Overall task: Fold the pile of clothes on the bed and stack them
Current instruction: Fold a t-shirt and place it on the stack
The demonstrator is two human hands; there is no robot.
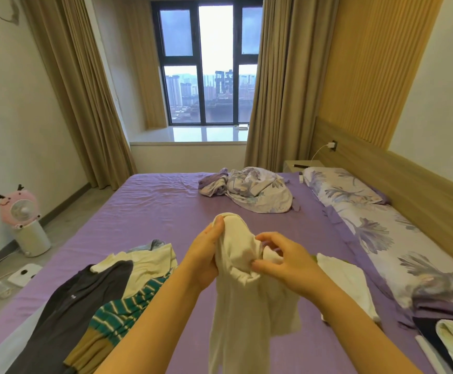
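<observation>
I hold a cream-white garment (247,306) up over the purple bed (152,211); it hangs down between my arms. My left hand (206,255) grips its bunched top from the left. My right hand (282,259) pinches the cloth from the right with thumb and fingers. A pile of unfolded clothes lies at the near left: a dark grey garment (71,306), a teal-striped top (122,311) and a cream shirt (147,263). A white folded piece (346,279) lies on the bed to the right of my hands.
A crumpled floral quilt (255,190) lies at the far middle of the bed, with floral pillows (354,195) along the headboard on the right. More clothes (449,341) sit at the near right corner. A pink fan (21,209) stands on the floor at left.
</observation>
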